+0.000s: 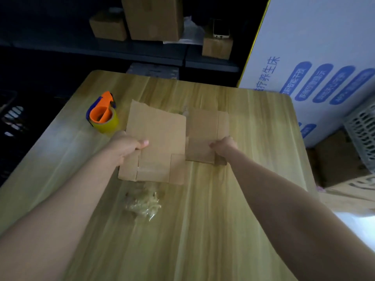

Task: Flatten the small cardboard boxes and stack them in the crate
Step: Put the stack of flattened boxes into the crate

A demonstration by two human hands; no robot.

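Observation:
Two flattened brown cardboard boxes lie side by side on the wooden table (253, 138). My left hand (126, 146) grips the left edge of the larger flattened box (160, 138), thumb on top. My right hand (223, 146) pinches the smaller flattened box (203, 128) at its right side, thumb on top. A white lattice crate (361, 130) stands beyond the table's right edge, partly out of frame. A dark crate (12, 122) sits on the floor at the far left.
An orange and blue tape dispenser (102, 116) with yellow tape stands just left of the larger box. A wad of crumpled clear tape (145, 203) lies in front of the boxes. Unflattened boxes (152, 17) stand on a dark shelf behind. A large white printed carton (314, 57) rises at the right.

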